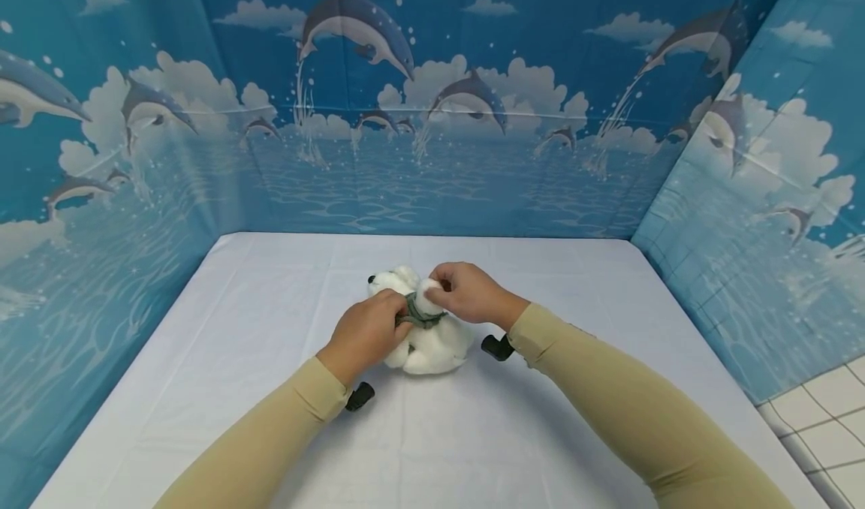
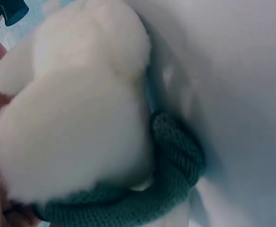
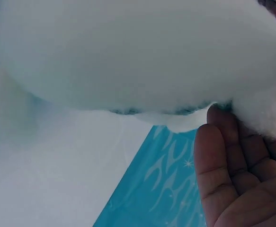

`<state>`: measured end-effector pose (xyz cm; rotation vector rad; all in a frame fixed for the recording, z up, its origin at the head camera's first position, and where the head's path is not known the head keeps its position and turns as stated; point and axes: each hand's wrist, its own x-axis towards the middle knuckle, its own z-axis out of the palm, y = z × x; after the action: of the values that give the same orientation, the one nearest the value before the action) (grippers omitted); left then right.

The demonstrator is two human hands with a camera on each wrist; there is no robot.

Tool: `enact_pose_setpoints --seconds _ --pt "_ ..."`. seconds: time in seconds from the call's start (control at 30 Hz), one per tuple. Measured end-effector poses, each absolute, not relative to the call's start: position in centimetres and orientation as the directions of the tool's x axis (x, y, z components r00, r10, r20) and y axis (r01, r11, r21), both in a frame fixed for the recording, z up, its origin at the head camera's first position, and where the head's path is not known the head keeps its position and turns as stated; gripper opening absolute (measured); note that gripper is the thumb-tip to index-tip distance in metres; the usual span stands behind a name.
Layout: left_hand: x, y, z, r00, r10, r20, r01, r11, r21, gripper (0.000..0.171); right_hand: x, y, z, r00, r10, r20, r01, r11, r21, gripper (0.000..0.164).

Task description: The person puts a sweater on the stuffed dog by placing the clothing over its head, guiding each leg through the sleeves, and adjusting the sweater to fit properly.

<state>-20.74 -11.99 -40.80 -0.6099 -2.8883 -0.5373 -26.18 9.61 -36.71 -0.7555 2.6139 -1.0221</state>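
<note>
A white plush toy animal [image 1: 432, 351] with a black nose lies on the table, its head toward the far left. Around it runs a green knitted garment [image 1: 422, 314], bunched into a thick band in the left wrist view [image 2: 128, 208]. My left hand [image 1: 368, 332] grips the knit at the toy's near-left side, thumb and fingers curled. On the other side, my right hand [image 1: 469, 291] pinches a raised, rounded white limb of the toy beside the knit. White fur [image 3: 128, 56] fills the upper right wrist view and hides most of the knit there.
A white cloth covers the table [image 1: 284, 276]. Blue dolphin-print curtains [image 1: 439, 179] stand behind it and at both sides. Small black devices [image 1: 498, 347] sit near each wrist. White floor tiles [image 1: 827, 411] show at the lower right.
</note>
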Motion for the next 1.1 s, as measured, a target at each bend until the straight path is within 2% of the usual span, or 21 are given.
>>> enact_pose_setpoints --seconds 0.13,0.37,0.57,0.77,1.1 --pt "-20.9 -11.8 -40.9 -0.917 0.352 0.186 0.397 0.844 0.360 0.030 -26.0 9.5 -36.9 -0.824 -0.565 -0.045 -0.380 0.610 -0.695 0.022" --pt "-21.5 -11.4 -41.2 -0.898 0.381 0.217 0.431 0.859 0.276 0.021 -25.6 9.3 -37.1 -0.808 -0.589 -0.024 -0.427 0.613 -0.665 0.020" --pt "-21.5 -11.2 -41.0 -0.894 0.410 0.180 0.443 0.868 0.225 0.017 -25.6 9.6 -37.3 -0.823 -0.566 0.042 -0.453 0.612 -0.648 0.022" --pt "-21.0 -11.6 -40.8 -0.904 0.411 0.121 0.428 0.883 0.193 0.013 -25.8 10.4 -37.5 -0.864 -0.504 0.014 -0.361 0.599 -0.715 0.027" --pt "-20.6 -11.9 -40.7 -0.899 0.420 0.122 0.435 0.888 0.149 0.012 -26.0 11.6 -38.2 -0.893 -0.448 -0.039 -0.257 0.580 -0.773 0.024"
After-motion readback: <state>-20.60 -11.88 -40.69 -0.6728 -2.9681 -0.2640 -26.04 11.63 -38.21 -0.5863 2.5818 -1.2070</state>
